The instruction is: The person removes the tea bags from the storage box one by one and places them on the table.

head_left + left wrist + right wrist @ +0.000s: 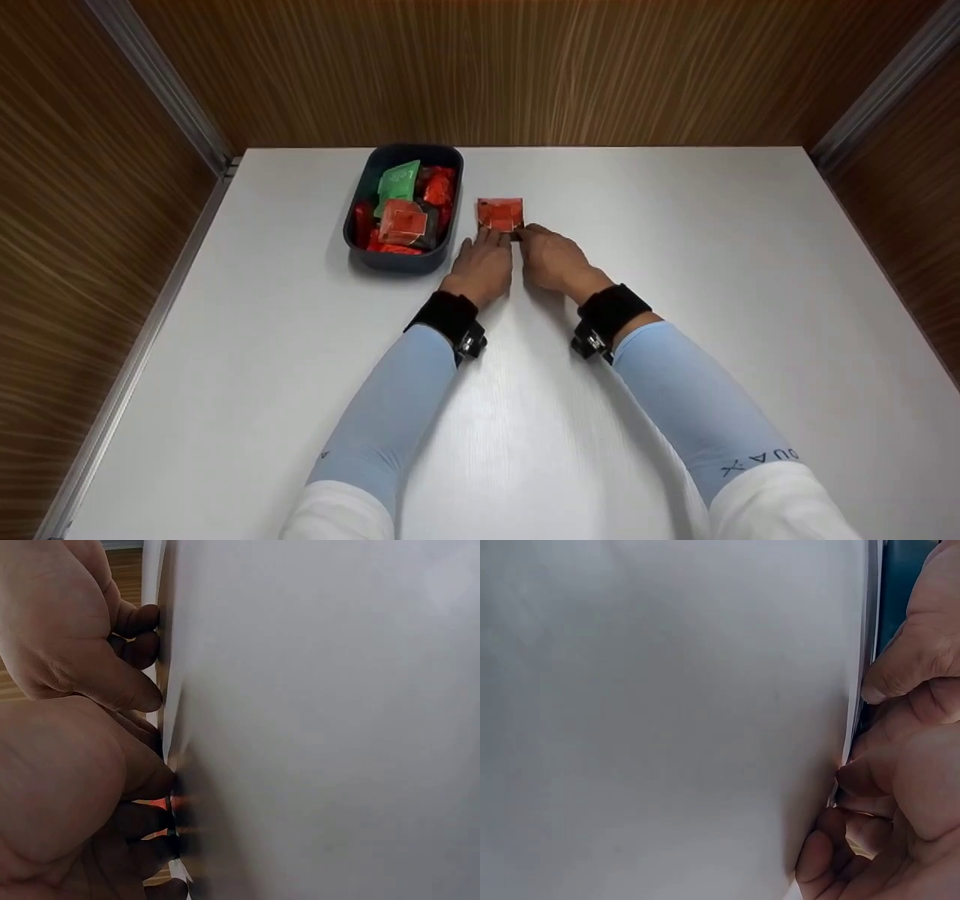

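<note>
A small flat red sachet [500,213] with a dark lower edge lies on the white table, just right of a dark container [399,262]. My left hand [484,266] rests its extended fingers over the sachet's near left edge. At the near right corner, my right hand [555,259], fingers bent, pinches the sachet's edge. Seen from the left wrist, the left hand [60,787] and the right hand [60,622] both have fingertips down at the table, with a bit of red [157,802] between fingers. The right wrist view shows the right hand's [900,817] curled fingers; most of the sachet is hidden there.
The container holds several red sachets [403,223] and a green one [398,182]. Wood-grain panels [525,75] rise behind the table [750,300] and on both sides.
</note>
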`<state>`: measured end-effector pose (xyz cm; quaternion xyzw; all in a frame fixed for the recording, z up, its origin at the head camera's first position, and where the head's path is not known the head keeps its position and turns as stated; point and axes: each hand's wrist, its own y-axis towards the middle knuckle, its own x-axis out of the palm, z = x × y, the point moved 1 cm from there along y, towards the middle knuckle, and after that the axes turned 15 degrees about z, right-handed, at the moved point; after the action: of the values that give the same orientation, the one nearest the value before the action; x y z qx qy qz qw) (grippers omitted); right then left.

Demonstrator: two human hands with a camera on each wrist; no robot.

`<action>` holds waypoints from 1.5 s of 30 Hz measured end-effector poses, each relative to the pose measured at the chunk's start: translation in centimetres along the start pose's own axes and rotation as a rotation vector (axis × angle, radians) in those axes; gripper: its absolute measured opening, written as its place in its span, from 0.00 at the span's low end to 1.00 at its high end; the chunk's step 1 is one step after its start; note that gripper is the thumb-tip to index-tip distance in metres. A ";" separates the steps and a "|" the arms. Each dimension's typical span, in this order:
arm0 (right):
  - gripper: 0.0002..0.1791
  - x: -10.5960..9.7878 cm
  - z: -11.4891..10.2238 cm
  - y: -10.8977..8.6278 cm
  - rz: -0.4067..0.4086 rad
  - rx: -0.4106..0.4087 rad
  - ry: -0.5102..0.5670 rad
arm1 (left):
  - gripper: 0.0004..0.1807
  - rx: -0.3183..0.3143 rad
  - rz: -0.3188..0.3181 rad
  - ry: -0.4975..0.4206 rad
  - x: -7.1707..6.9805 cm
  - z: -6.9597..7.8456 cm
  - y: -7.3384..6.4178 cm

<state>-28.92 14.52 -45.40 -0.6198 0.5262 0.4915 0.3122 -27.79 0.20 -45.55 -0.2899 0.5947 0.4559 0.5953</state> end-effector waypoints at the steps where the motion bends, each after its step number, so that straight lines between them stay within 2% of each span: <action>1: 0.27 0.0 0.0 0.0 -0.001 0.002 -0.003 | 0.25 0.001 -0.006 -0.004 0.0 -0.1 0.1; 12: 0.27 0.1 0.2 -0.1 0.017 0.007 -0.005 | 0.27 0.007 -0.015 -0.033 0.0 -0.3 0.2; 25: 0.29 0.2 0.4 0.0 0.008 0.030 -0.035 | 0.34 -0.048 -0.069 -0.098 0.4 -0.7 1.3; 34: 0.32 0.0 0.2 0.1 -0.021 0.048 -0.057 | 0.36 -0.049 -0.061 -0.113 0.4 -0.9 1.4; 45: 0.30 0.2 0.3 0.2 -0.002 0.041 -0.043 | 0.36 -0.075 -0.086 -0.141 0.1 -1.1 1.2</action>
<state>-29.18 14.71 -45.66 -0.6030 0.5286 0.4938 0.3364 -29.35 -0.26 -45.57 -0.3044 0.5207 0.4709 0.6438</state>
